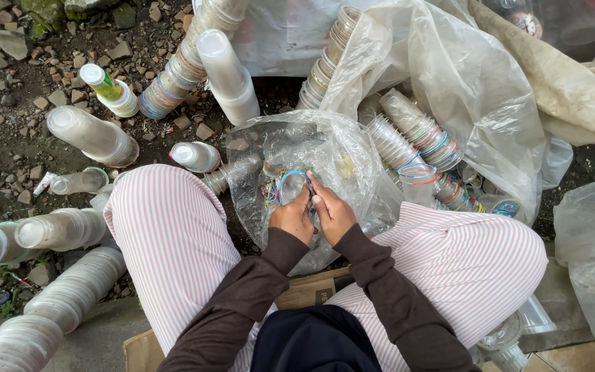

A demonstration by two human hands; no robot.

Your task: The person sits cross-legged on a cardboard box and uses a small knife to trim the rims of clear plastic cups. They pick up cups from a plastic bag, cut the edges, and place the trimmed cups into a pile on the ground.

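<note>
between knees: clear bag (352,165), maybe rings inside | both hands: left hand (294,217), right hand (333,215) pinch blue ring (290,184)

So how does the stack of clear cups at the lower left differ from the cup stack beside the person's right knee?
The lower-left stack lies on the bare ground in the open; the right-knee stack leans inside a big clear plastic bag. The lower-left stack looks plain, cloudy and uniform, while the right-knee stack shows coloured rims, blue, red and orange. Both are nested clear plastic cups.
</note>
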